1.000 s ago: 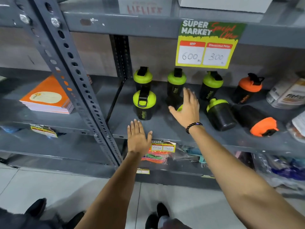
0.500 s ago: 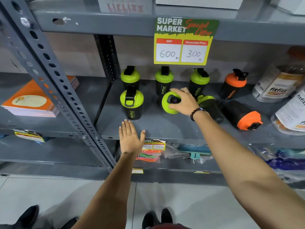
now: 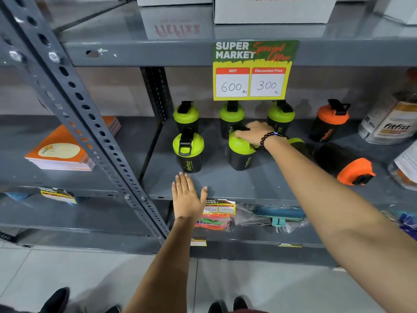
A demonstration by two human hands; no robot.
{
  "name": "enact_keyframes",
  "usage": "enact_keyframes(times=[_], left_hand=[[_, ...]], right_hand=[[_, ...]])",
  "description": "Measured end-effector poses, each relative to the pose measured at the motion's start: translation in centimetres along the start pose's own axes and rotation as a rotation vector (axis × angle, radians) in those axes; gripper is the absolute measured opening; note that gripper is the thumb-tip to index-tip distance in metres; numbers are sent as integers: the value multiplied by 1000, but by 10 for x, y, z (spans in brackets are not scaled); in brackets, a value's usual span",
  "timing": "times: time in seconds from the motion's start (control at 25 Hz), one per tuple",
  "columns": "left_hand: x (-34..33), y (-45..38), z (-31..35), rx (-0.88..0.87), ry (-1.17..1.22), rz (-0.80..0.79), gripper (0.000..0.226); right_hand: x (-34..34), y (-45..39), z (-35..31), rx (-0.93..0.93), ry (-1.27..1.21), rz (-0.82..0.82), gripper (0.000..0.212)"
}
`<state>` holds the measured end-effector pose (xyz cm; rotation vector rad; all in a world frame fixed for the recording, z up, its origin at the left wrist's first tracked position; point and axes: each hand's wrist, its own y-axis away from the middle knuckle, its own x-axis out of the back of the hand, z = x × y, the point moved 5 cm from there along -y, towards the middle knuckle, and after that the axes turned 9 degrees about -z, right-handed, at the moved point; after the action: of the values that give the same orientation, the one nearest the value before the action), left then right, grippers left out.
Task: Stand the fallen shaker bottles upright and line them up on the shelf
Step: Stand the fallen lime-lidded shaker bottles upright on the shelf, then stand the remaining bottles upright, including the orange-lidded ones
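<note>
Fingers of the right hand are wrapped over the lid of an upright green-lidded black plastic shaker bottle mid-shelf; the left hand is laid flat, released, on the grey metal shelf's front edge.

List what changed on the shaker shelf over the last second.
The right hand gripped the fallen green shaker by its lid and tipped it upright, beside the front green shaker. Unchanged: the left hand flat on the shelf edge, the orange shaker on its side.
</note>
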<state>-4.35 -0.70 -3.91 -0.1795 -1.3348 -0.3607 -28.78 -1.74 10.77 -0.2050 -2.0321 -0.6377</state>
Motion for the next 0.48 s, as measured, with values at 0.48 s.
enact_keyframes(times=[0.48], left_hand=[[2, -1, 0, -9, 5, -65, 77]], right_hand=[[-7, 32, 5, -157, -268, 14, 99]])
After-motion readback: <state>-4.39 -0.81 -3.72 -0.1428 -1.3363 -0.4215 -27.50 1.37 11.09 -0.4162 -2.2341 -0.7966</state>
